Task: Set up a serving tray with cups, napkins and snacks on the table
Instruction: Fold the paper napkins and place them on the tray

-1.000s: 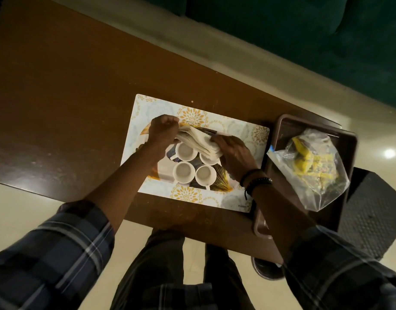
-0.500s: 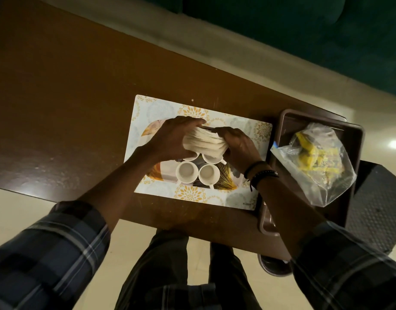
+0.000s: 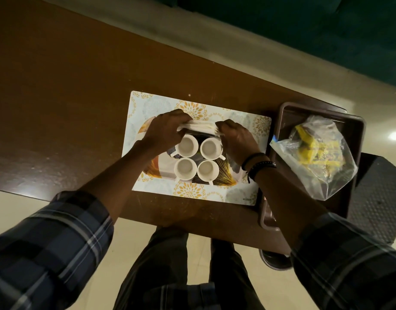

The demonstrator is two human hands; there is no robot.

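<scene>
I hold a stack of white folded paper napkins (image 3: pixel 198 127) between both hands, low over the far part of the pale rectangular serving tray with gold flower prints (image 3: pixel 257 130). My left hand (image 3: pixel 164 133) pinches the left end of the stack, fingers curled over the top, and my right hand (image 3: pixel 236 140) clamps the right end the same way. I cannot tell whether the napkins touch the tray yet.

Just near of the napkins, four small white ceramic cups (image 3: pixel 195 158) stand upright in a tight square on the tray, all of them showing pale, bare insides.

The tray lies on the long dark brown wooden table (image 3: pixel 69 97). To the right, at the table's end, a brown plastic tray with raised edges (image 3: pixel 355 121) carries a clear plastic bag of yellow snacks (image 3: pixel 315 151). Two dark beaded bracelets (image 3: pixel 258 164) sit on my right wrist, and both my plaid shirt sleeves (image 3: pixel 58 242) are pushed up.
</scene>
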